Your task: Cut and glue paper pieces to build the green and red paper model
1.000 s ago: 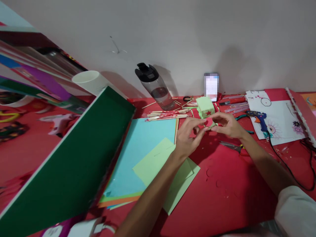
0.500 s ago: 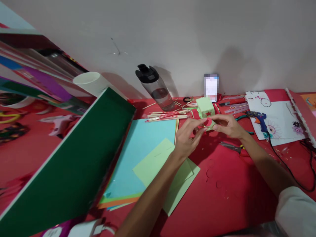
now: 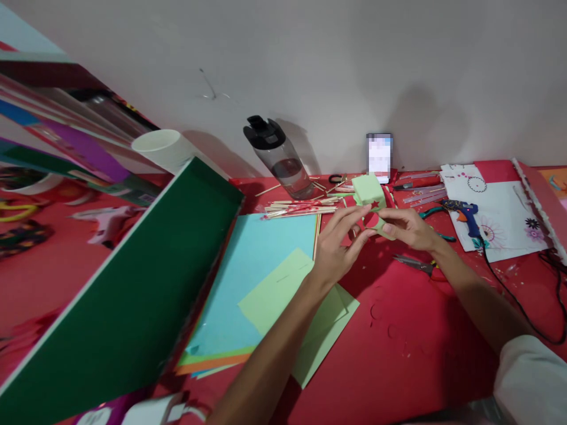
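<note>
Paper piece [image 3: 373,222] between both hands [image 3: 339,245] [image 3: 413,229]

Red-dotted matt paper piece [image 3: 372,221], smooth plastic bottle [image 3: 291,172], wooden sticks [image 3: 305,208], matt paper sheets [image 3: 270,242]

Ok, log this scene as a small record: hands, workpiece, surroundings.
workpiece: small pale green paper piece with a red circle
left hand: gripping its left edge
right hand: gripping its right side
behind it: pale green boxy paper form bearing a red star
right: blue plastic glue gun; metal tool with red-and-yellow handles
back left: clear black-lidded bottle
</note>
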`<state>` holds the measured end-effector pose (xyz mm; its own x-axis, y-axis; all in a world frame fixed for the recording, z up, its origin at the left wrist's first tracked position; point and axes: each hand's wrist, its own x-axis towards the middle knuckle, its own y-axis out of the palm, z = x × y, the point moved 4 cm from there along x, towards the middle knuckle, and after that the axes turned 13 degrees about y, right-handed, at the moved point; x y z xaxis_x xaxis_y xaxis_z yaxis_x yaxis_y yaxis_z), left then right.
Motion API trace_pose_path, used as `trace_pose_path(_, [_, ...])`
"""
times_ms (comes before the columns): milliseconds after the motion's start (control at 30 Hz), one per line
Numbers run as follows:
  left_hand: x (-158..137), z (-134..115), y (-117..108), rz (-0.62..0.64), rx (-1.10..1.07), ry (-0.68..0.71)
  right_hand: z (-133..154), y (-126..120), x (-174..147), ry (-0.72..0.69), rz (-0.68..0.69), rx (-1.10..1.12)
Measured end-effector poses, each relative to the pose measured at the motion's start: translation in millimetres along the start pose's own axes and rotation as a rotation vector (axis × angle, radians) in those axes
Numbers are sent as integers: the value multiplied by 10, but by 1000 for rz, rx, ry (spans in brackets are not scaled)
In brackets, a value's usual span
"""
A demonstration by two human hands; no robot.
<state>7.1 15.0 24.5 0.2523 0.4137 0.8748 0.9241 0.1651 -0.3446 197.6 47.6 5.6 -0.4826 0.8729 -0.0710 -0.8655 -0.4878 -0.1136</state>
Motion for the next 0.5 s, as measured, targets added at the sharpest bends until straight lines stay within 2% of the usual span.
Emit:
trace_pose_path(267, [23,43,-3,123,-183,-24,175,35,-19,-120,159,-118])
trace_pose_path(500, [40,27,-2,96,-196,-43,145,40,-14,-95,167,-160])
